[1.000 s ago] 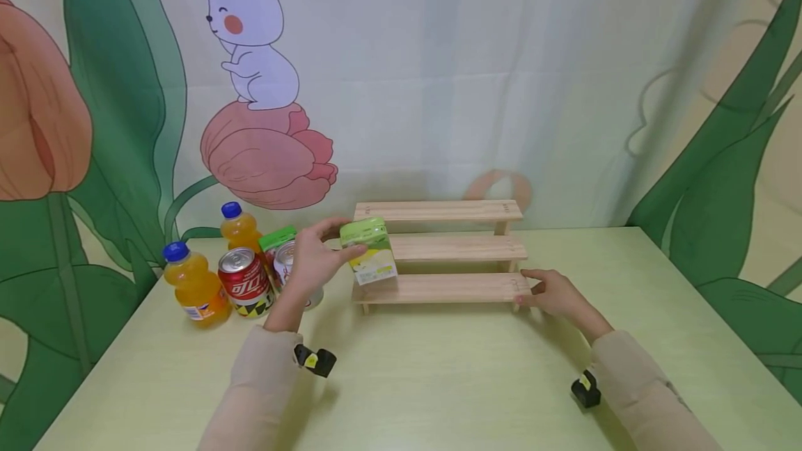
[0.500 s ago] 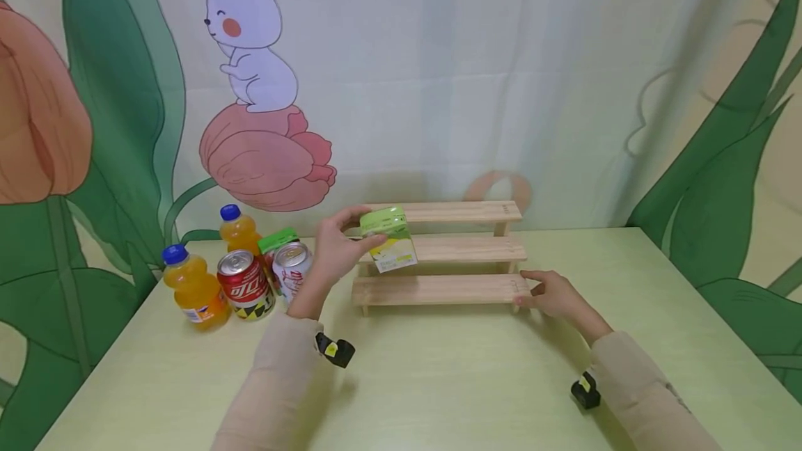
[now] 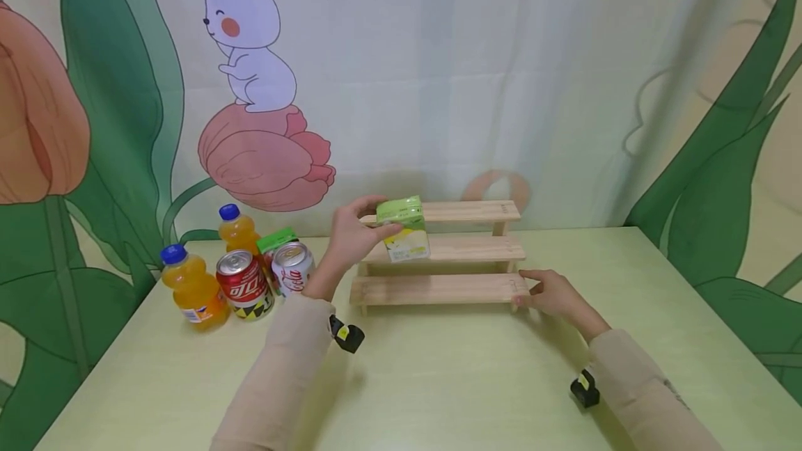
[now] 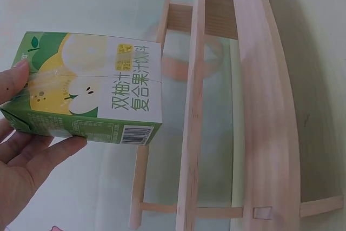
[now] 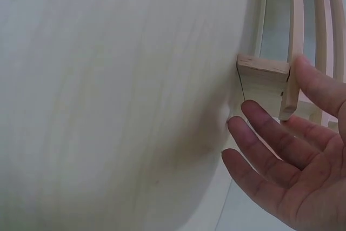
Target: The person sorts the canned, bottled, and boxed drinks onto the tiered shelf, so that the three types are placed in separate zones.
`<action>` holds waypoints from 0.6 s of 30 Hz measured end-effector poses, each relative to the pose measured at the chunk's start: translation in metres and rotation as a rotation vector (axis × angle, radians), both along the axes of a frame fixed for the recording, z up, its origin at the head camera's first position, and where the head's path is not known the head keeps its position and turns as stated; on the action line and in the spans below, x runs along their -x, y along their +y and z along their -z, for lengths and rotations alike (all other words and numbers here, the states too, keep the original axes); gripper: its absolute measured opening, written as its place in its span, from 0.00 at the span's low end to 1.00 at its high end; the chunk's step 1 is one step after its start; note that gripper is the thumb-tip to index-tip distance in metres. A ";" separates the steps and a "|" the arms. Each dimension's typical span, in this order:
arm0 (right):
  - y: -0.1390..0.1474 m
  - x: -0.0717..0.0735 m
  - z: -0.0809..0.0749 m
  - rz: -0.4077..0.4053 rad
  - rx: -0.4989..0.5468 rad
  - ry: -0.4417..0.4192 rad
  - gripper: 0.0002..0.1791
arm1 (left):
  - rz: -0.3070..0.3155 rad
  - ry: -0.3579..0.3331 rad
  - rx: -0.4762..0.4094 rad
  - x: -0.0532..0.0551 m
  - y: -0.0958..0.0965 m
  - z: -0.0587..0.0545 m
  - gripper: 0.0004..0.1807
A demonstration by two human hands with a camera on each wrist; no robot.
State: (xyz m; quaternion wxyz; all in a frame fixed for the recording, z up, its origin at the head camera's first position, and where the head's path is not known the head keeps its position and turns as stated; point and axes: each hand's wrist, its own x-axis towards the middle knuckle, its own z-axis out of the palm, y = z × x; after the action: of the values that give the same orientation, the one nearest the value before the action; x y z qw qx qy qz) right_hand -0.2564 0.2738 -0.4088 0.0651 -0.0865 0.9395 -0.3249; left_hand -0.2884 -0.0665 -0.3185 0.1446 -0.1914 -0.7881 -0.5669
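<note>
In the head view my left hand (image 3: 349,234) grips a green and yellow juice carton (image 3: 409,236), thumb on its front and fingers behind. The carton is held up in front of the left part of a three-step wooden shelf (image 3: 438,288), overlapping the upper two planks. Up close in the left wrist view, the carton (image 4: 97,85) lies sideways across the picture, its printed fruit and barcode showing. My right hand (image 3: 556,296) pinches the right end of the lowest plank between thumb and index finger. Its other fingers (image 5: 259,174) stretch out below the plank in the right wrist view.
Left of the shelf stand two orange drink bottles (image 3: 194,291) with blue caps, a red can (image 3: 244,287), a white cola can (image 3: 292,270) and a green-topped carton (image 3: 276,239). A printed curtain (image 3: 401,89) hangs behind the pale table (image 3: 438,381).
My left hand has carried the juice carton to the right and upward, from by the lowest plank's left end to before the upper planks. The right hand stays at the shelf's end.
</note>
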 end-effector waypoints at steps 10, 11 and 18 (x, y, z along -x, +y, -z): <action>0.005 0.001 0.003 -0.008 0.016 0.015 0.36 | -0.010 0.034 0.005 0.012 0.013 -0.002 0.23; 0.005 0.001 0.003 -0.013 0.018 0.018 0.36 | -0.011 0.035 0.000 0.013 0.015 -0.001 0.23; 0.007 0.003 0.004 -0.041 0.067 0.019 0.39 | -0.003 -0.001 -0.058 0.019 0.024 0.002 0.23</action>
State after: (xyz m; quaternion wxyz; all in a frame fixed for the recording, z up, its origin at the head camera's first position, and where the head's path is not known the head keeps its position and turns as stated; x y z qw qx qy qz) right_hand -0.2594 0.2806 -0.4126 0.0596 -0.1110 0.9267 -0.3542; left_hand -0.3073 -0.0421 -0.3202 0.1504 -0.1857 -0.7718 -0.5892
